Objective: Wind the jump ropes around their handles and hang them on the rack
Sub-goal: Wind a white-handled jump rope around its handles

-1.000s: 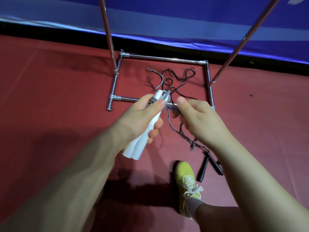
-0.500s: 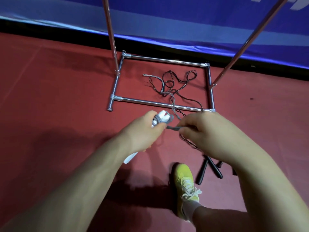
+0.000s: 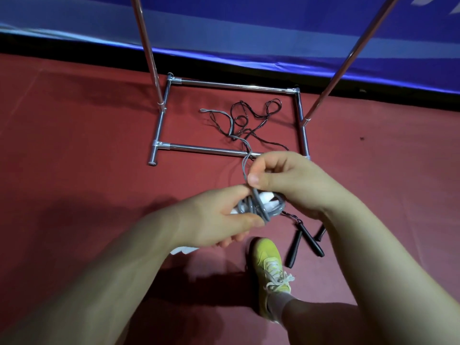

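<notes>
Head view: left hand [image 3: 219,220] grips the white handles [image 3: 267,199], grey rope [image 3: 245,168] partly wound; right hand [image 3: 281,180] pinches its slack. Black-handled rope [image 3: 251,115] lies unwound on the floor by the rack [image 3: 224,150]; nothing hung yet.

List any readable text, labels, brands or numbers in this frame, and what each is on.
None can be read.
Blue banner: a white fragment at the top right corner, cut off by the frame edge, unreadable.
White handles, black handles, yellow shoe, rack: no markings visible.
</notes>
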Demonstrator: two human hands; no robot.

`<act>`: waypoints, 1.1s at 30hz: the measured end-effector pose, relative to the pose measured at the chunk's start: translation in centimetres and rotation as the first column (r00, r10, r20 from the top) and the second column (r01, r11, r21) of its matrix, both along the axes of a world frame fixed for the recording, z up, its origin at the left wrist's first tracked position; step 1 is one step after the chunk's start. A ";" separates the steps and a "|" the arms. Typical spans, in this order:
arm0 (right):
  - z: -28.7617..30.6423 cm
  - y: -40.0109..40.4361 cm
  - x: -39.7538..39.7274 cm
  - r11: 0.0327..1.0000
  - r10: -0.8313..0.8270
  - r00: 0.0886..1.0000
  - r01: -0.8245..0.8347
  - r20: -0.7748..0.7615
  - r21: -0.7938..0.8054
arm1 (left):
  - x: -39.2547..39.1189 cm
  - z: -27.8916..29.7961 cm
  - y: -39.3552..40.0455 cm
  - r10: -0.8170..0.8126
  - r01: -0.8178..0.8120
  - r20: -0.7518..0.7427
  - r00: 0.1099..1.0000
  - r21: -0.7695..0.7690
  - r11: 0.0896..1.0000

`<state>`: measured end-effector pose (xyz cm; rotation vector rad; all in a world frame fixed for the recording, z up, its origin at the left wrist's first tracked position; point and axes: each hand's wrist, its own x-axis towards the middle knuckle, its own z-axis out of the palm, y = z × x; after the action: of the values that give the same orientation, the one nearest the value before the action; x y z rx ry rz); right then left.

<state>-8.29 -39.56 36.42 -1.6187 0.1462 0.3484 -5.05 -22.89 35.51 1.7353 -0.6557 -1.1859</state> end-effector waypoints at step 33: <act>-0.5 3.6 0.1 0.868 -0.104 0.991 0.051 -0.081 -0.494 | 1.7 -1.2 0.7 0.313 -0.321 0.192 0.930 0.009 0.947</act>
<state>-8.16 -35.95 35.93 -2.0936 0.4078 0.3518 -3.39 -22.22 34.34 1.9190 -0.4393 -0.8226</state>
